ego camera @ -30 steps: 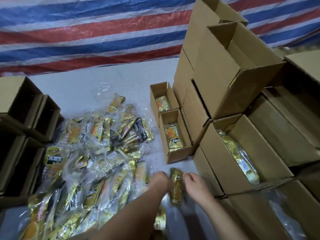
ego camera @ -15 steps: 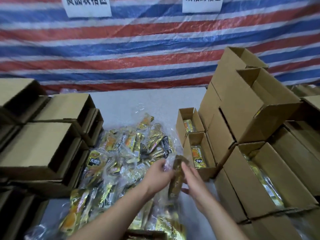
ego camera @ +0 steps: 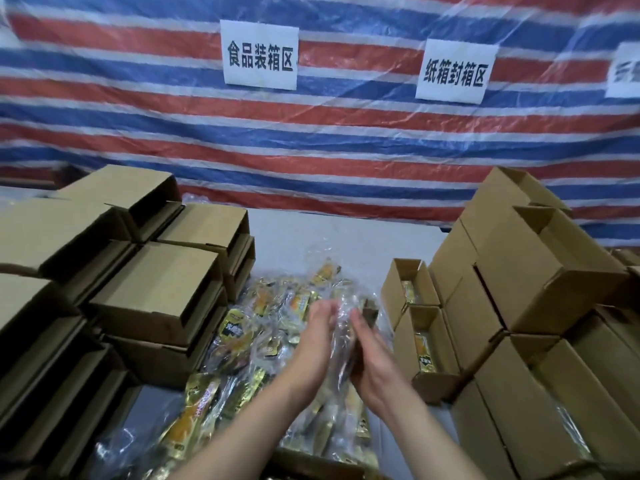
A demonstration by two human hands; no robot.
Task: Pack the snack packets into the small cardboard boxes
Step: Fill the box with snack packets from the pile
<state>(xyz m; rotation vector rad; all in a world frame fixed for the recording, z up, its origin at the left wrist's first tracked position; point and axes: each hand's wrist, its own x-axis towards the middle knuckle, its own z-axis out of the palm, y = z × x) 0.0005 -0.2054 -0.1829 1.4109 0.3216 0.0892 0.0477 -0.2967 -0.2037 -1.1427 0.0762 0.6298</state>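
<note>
Both hands meet over the heap of packets [ego camera: 242, 344] with one packet [ego camera: 341, 344] upright between them. The left hand [ego camera: 317, 336] presses its palm and nearly straight fingers against the packet's left side; the right hand [ego camera: 372, 362] lies along its right side, fingers stretched up the wrapper, thumb hidden behind. Whether any finger curls round the packet cannot be told, as the clear wrapper blurs the edges.

Just right of the right hand stands an open small box [ego camera: 427, 344] with a yellow packet lying in it. Beyond that box, further from the hand, a second open box [ego camera: 407, 289] also holds a packet. Further right of both rises a stack of larger cartons [ego camera: 533, 271].

Left of the left hand, past the heap, empty boxes [ego camera: 152, 289] lie stacked on their sides, openings turned toward the heap. Beneath and ahead of the hands the table [ego camera: 346, 237] shows pale, and behind it hangs a striped tarp [ego camera: 311, 140] bearing white paper signs [ego camera: 260, 55]
</note>
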